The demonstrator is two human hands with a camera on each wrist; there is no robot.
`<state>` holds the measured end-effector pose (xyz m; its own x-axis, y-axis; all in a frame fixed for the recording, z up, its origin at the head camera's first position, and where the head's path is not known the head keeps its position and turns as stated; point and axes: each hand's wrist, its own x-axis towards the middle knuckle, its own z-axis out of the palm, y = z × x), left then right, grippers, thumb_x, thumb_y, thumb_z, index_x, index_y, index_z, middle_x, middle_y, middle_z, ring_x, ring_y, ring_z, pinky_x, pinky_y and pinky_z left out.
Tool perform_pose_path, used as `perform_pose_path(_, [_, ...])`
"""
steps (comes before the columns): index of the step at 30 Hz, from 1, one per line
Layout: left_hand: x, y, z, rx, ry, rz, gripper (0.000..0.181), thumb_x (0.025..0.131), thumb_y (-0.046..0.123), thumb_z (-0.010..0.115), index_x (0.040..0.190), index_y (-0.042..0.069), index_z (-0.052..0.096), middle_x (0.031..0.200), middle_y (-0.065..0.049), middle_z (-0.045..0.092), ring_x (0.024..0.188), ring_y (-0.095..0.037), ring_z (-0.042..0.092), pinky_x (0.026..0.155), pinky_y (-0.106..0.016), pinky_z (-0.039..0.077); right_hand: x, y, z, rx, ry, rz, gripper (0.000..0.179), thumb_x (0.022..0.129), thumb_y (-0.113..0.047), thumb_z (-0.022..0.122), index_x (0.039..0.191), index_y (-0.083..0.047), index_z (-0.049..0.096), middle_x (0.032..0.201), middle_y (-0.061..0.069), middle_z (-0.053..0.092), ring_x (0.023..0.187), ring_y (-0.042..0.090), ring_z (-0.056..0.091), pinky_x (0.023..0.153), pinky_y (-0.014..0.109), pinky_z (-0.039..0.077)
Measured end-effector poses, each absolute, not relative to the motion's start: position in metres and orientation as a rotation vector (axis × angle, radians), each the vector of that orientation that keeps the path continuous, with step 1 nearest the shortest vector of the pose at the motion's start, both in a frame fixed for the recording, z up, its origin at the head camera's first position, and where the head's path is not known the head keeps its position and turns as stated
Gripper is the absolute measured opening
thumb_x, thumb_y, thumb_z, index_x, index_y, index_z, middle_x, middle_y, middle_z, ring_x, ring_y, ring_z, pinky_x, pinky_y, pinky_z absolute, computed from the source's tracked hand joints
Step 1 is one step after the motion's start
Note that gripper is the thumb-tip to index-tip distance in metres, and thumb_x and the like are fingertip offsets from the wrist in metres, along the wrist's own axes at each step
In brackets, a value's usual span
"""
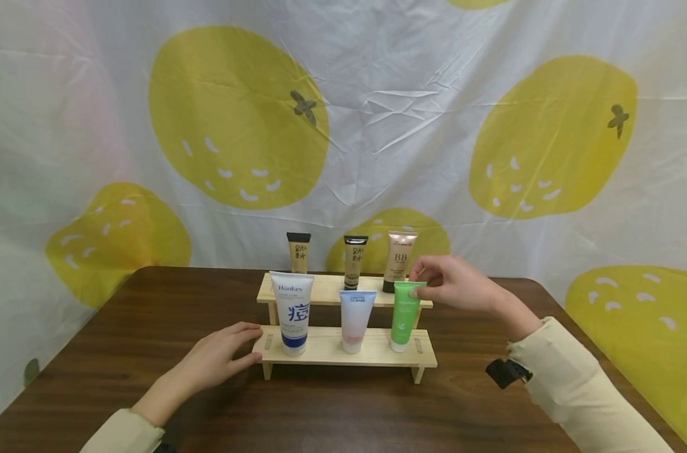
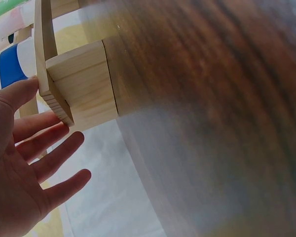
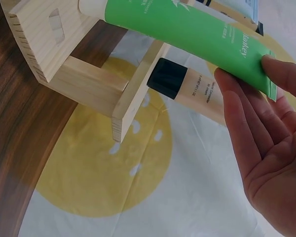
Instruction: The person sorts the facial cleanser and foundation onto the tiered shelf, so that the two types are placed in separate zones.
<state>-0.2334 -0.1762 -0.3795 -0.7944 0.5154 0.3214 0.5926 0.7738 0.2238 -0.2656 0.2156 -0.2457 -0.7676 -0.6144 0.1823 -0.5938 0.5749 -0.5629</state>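
Note:
A green tube (image 1: 404,318) stands cap-down at the right end of the lower shelf of a two-tier wooden stand (image 1: 326,357). Its top end is pinched between the thumb and fingers of my right hand (image 1: 453,283), as the right wrist view also shows. My left hand (image 1: 221,353) touches the left end of the lower shelf; in the left wrist view its thumb and fingertips meet the board's edge, the other fingers spread. On that shelf also stand a white-and-blue tube (image 1: 292,308) at left and a pale blue-pink tube (image 1: 355,321) in the middle.
The upper shelf holds two gold tubes with black ends, one at left (image 1: 299,255) and one in the middle (image 1: 353,264), and a beige BB tube (image 1: 399,261) at right. Beneath is a dark wooden table (image 1: 332,415); a lemon-print cloth (image 1: 389,126) hangs behind it.

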Motion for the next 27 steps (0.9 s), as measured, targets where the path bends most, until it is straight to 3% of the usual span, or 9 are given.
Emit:
perform_pose_path(17, [-0.233, -0.176, -0.379, -0.859, -2.732, -0.474, 0.046, 0.085, 0.039, 0.056, 0.113, 0.002, 0.059, 0.112, -0.009, 0.055, 0.1, -0.024, 0.053, 0.081, -0.042, 0.043, -0.263, 0.226, -0.243, -1.032, 2.773, -0.993, 0.019, 0.084, -0.019, 0.062, 0.095, -0.005, 0.057, 0.086, 0.001, 0.061, 0.082, 0.014, 0.058, 0.074, 0.031, 0.046])
perform_pose_path(27, [-0.233, -0.178, -0.378, -0.877, -2.733, -0.469, 0.046, 0.086, 0.039, 0.054, 0.113, 0.002, 0.059, 0.113, -0.009, 0.055, 0.1, -0.025, 0.054, 0.08, -0.043, 0.043, -0.258, 0.262, -0.253, -0.876, 2.922, -1.179, 0.022, 0.088, -0.023, 0.056, 0.102, -0.005, 0.056, 0.092, 0.003, 0.063, 0.084, 0.016, 0.059, 0.071, 0.033, 0.046])
